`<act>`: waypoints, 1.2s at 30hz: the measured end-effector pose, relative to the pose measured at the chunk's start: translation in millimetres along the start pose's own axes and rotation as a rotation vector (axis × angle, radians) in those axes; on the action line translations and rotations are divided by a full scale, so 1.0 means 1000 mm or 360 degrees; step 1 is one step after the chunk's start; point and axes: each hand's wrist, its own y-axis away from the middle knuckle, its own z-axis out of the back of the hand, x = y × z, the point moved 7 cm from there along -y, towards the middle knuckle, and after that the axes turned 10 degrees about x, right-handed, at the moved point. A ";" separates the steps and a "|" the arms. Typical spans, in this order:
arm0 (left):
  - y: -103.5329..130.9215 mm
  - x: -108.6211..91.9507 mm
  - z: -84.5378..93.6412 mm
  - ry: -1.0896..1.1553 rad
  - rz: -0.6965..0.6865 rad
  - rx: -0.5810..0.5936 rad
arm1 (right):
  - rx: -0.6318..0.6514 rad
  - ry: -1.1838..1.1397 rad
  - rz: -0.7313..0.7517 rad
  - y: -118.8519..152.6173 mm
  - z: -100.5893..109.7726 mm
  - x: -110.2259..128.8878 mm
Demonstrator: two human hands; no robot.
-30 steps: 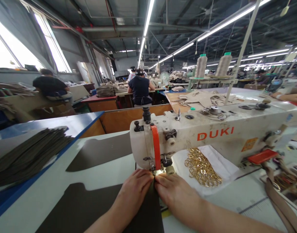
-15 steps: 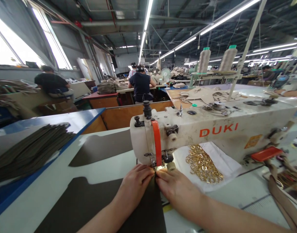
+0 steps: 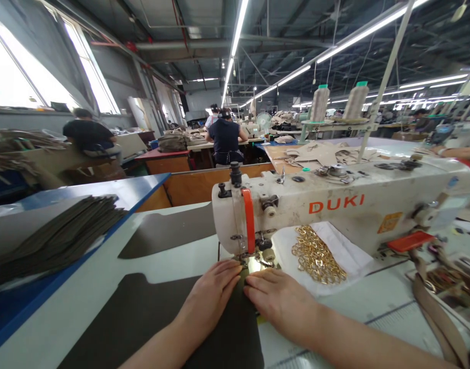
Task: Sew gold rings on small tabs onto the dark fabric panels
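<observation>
Fabric (image 3: 239, 328), dark, lies under the left hand's (image 3: 212, 289) fingers, its edge by the right hand's (image 3: 279, 297); whether either pinches it, I cannot tell. Just beyond the fingertips stands 1 sewing machine (image 3: 292, 197); gold rings (image 3: 317, 256) lie rightward.

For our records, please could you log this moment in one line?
left hand: on dark panel; right hand: at panel's edge; DUKI sewing machine: ahead; gold rings: on white sheet
</observation>
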 end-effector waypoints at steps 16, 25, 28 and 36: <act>0.002 -0.015 -0.009 -0.0508 -0.0338 0.0239 | 0.0066 0.0057 0.0024 -0.004 0.000 0.002; 0.001 -0.011 -0.013 -0.0580 -0.0380 0.0225 | 0.0077 0.0068 0.0012 -0.006 0.000 0.000; 0.000 -0.011 -0.013 -0.0595 -0.0349 0.0249 | 0.0065 0.0064 0.0006 -0.006 0.000 -0.001; -0.002 -0.008 -0.012 -0.0506 -0.0299 0.0288 | 0.0080 0.0057 0.0014 -0.008 -0.002 -0.003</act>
